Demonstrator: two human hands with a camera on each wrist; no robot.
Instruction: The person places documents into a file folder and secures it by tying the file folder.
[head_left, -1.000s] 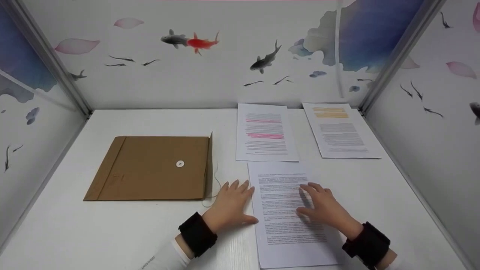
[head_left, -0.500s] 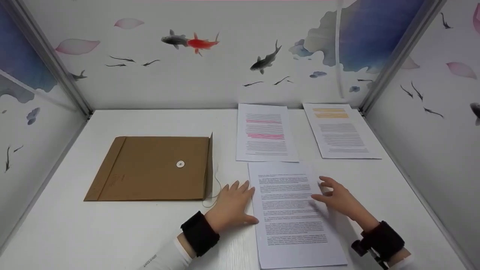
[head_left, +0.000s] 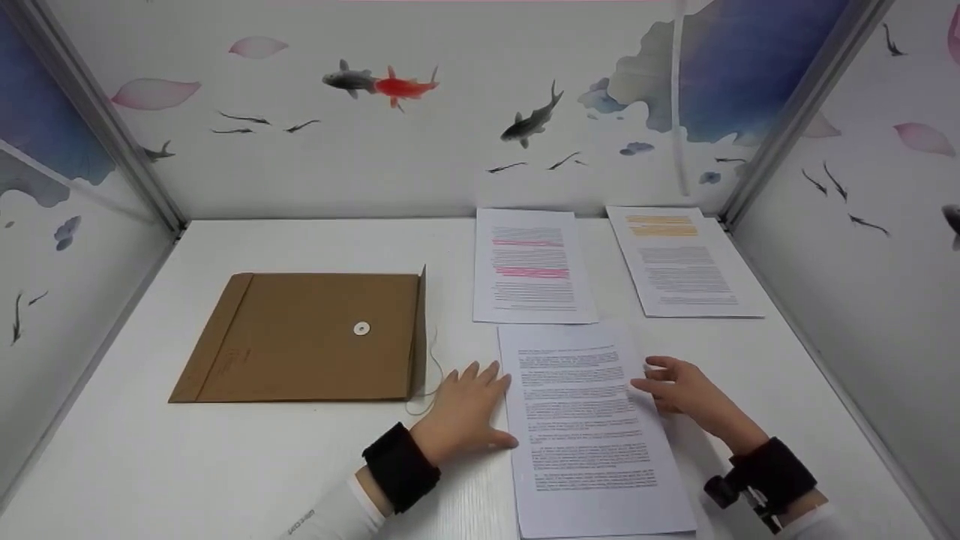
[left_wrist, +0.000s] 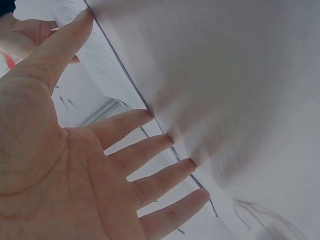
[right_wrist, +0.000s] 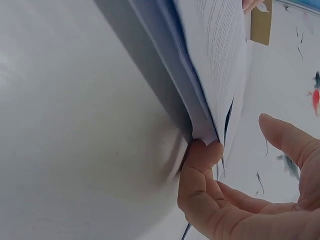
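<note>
Left hand (head_left: 463, 409) is laid flat on the white table (head_left: 300, 465), fingers straight, their tips against the left edge of the printed stack of sheets (head_left: 589, 431) near the table's front. Right hand (head_left: 686, 394) is curled at the stack's right edge, seemingly lifting the sheets with its fingertips (right_wrist: 202, 152).

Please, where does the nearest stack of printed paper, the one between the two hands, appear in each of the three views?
Head: stack of printed paper lies low, right of centre, between both hands.
Left wrist: its edge runs diagonally from the top left, against the left hand's fingers.
Right wrist: its lifted edge fills the upper centre.
Shared landmark: brown envelope.
</note>
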